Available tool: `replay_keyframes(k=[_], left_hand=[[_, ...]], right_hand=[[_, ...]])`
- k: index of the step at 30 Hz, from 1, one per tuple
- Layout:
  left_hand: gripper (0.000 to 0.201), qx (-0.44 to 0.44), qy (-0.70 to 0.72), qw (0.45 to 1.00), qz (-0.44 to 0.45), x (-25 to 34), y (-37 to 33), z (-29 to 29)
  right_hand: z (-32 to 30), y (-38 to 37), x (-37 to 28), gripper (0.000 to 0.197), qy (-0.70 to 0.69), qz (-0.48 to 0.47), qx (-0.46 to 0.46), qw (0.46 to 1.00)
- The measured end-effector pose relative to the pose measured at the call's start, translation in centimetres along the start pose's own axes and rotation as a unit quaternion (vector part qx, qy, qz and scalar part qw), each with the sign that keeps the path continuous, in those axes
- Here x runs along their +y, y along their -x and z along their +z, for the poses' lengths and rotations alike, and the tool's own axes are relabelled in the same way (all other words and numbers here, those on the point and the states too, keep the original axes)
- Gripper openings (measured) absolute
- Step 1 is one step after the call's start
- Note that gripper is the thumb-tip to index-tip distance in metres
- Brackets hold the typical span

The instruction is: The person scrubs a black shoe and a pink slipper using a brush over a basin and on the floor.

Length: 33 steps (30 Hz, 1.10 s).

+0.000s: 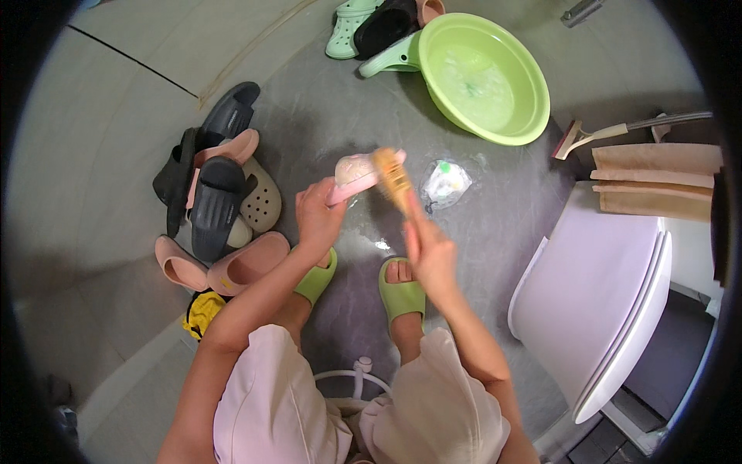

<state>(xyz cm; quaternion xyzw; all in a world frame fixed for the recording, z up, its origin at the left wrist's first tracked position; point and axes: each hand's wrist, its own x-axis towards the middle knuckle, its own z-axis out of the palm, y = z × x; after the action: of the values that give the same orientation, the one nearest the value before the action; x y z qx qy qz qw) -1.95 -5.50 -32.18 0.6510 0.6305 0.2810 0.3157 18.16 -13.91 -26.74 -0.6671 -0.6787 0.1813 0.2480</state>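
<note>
A pink slipper (354, 185) is held up over the grey floor, with the fingers of my left hand (319, 215) closed round its near end. In my right hand (433, 251) is a wooden-backed scrub brush (396, 180), gripped by its handle. The brush head lies against the slipper's far right part and is blurred by motion; its bristles are hard to make out. Whitish suds seem to cover the slipper's upper surface. Just right of the brush, a clear plastic packet (448, 184) with a green spot rests on wet floor.
A light green basin (464, 122) of sudsy water stands at the far right, beside mint clogs (345, 35). Dark slides (216, 209), a cream clog (263, 203) and pink clogs (251, 261) pile up at left. A white toilet (591, 271) and a squeegee (570, 141) are at right.
</note>
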Motion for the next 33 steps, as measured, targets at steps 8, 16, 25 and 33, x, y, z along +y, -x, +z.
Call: replay_keyframes(k=[8, 16, 25, 33], left_hand=[[0.031, -0.043, 0.092, 0.994, -0.03, 1.0, -0.1, -0.2], [0.031, -0.09, 0.185, 0.976, -0.078, 1.7, 0.2, -0.2], [0.032, -0.07, 0.219, 0.972, -0.05, 1.6, 0.3, 0.1], [0.029, -0.05, 0.258, 0.964, -0.03, -0.6, -0.4, 0.8]], right_hand=[[-0.8, 0.3, -1.1, 0.056, 0.022, -0.014, -0.01, 1.0], [-1.9, -0.3, -1.3, 0.054, -0.059, 0.033, 0.04, 0.997], [-2.8, -0.5, -1.3, 0.052, -0.124, 0.035, 0.068, 0.989], [-3.6, -0.4, -1.3, 0.05, -0.161, 0.096, 0.076, 0.979]])
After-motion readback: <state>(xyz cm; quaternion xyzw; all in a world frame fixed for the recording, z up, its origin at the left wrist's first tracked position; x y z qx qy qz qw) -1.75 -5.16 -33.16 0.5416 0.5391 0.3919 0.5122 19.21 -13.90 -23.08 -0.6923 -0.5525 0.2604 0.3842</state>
